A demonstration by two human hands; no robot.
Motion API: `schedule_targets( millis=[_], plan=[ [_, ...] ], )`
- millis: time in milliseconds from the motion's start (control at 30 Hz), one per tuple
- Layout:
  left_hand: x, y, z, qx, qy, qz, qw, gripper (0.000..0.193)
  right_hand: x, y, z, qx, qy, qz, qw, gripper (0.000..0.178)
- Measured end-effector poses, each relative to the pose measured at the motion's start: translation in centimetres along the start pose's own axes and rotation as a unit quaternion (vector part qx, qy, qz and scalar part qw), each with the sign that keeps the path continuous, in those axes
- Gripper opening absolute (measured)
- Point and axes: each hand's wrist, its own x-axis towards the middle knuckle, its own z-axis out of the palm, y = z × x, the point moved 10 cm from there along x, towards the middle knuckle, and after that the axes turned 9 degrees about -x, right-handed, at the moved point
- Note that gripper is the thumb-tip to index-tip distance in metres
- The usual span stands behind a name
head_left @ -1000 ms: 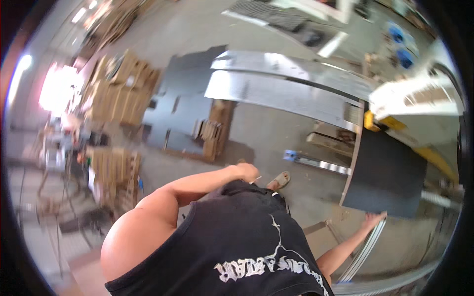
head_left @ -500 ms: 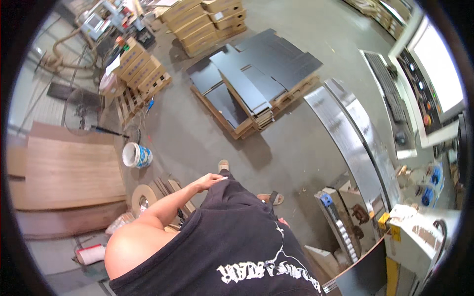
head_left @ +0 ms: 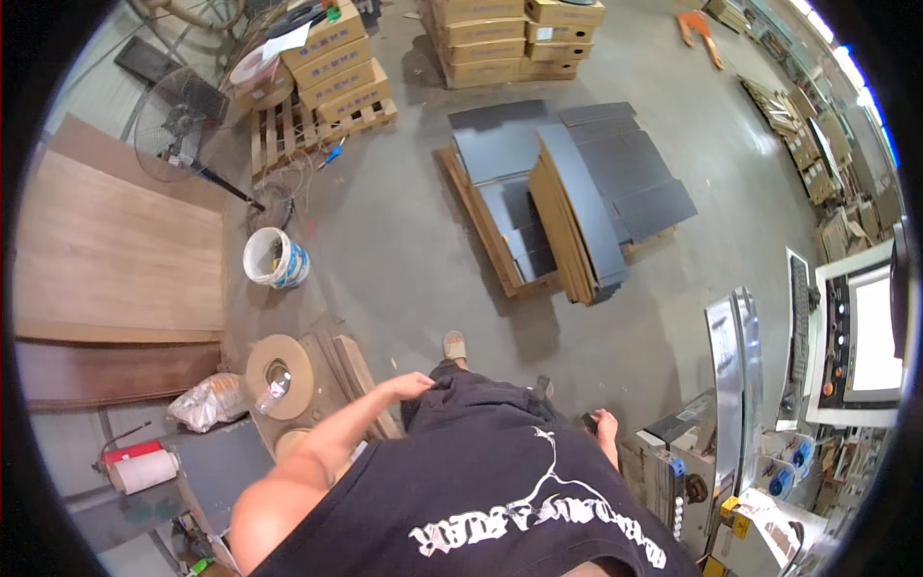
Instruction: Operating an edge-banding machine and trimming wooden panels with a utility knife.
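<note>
My left hand [head_left: 411,387] hangs beside my dark shorts [head_left: 471,392], back of the hand upward. Its fingers are mostly hidden, so whether it grips anything does not show. On the other side, my right hand [head_left: 604,423] is curled in by my hip, with a small dark thing [head_left: 589,421] at its fingers that I cannot make out. Ahead lies a pallet [head_left: 486,231] with dark grey flat panels [head_left: 635,173] and a leaning stack of narrow cardboard-edged panels [head_left: 562,221]. Neither hand touches these.
To the left are a white bucket [head_left: 276,260], a standing fan [head_left: 183,120], wooden boards [head_left: 115,245] and a large tape roll [head_left: 280,377]. Boxes [head_left: 486,43] are stacked farther off. On the right stand a metal-railed machine [head_left: 726,385] and a control screen [head_left: 873,337].
My view has swung to the right, and the panel pallet sits farther right. The right hand has come into view beside my hip. My left hand stays near the shorts.
</note>
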Motion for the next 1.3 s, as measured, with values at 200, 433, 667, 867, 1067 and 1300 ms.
schedule_targets(
  millis=[200, 433, 667, 867, 1067, 1300],
  plan=[
    [-2.2, 6.5, -6.3, -0.096, 0.067, 0.205, 0.972, 0.034, -0.9, -7.6, 20.7, -0.109, -0.302, -0.122, 0.939, 0.030],
    [2.2, -7.2, -14.9, -0.243, 0.132, 0.181, 0.944, 0.041, 0.8, -21.8, 34.5, -0.369, -0.271, -0.099, 0.884, 0.025],
    [5.3, 0.4, -23.7, -0.033, 0.364, 0.259, 0.894, 0.022, 8.9, -30.9, 44.9, -0.319, -0.251, -0.016, 0.914, 0.025],
    [3.4, 9.9, -34.6, 0.238, 0.506, 0.139, 0.818, 0.018, 9.8, -42.6, 61.1, -0.581, -0.294, -0.249, 0.717, 0.025],
    [-3.0, 27.7, -43.5, 0.285, 0.609, 0.220, 0.706, 0.019, 9.1, -55.2, 76.3, -0.329, -0.370, -0.156, 0.855, 0.032],
    [5.1, 32.3, -56.3, 0.395, 0.404, -0.008, 0.825, 0.023, 7.8, -68.5, 82.8, -0.333, -0.310, -0.213, 0.865, 0.033]
  ],
)
